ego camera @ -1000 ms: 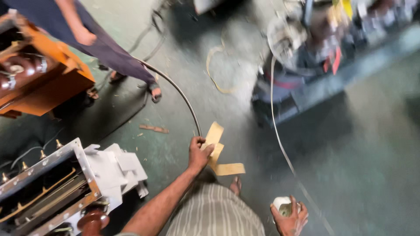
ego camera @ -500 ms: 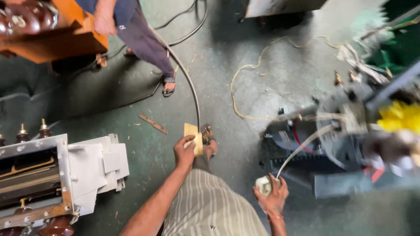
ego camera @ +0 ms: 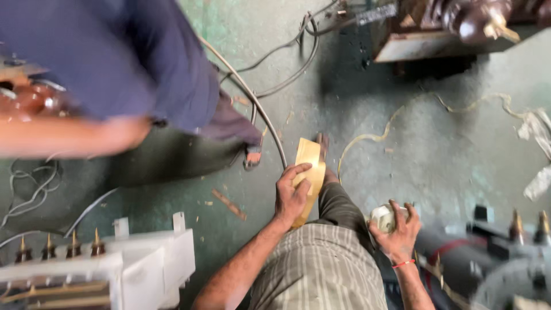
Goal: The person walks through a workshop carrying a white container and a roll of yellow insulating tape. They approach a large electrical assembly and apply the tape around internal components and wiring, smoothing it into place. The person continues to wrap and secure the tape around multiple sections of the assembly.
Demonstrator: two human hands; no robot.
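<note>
Our left hand (ego camera: 291,195) has its grip closed around a flat yellow strip of stiff paper (ego camera: 308,172), held out in front of our striped shirt (ego camera: 321,270), so it stays off the green floor (ego camera: 436,149). Our right hand (ego camera: 396,229) is closed on a small white roll of tape (ego camera: 383,217), low by our side. Another person in dark blue clothes (ego camera: 132,63) stands close. A grey cable (ego camera: 252,100) lies across the floor ahead, and a white machine with pointed brass studs (ego camera: 115,264) sits to our left.

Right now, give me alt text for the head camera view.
A person's left hand grips tan paper strips while the right hand holds a whitish tape roll, above a green workshop floor; another person bends nearby.
</note>
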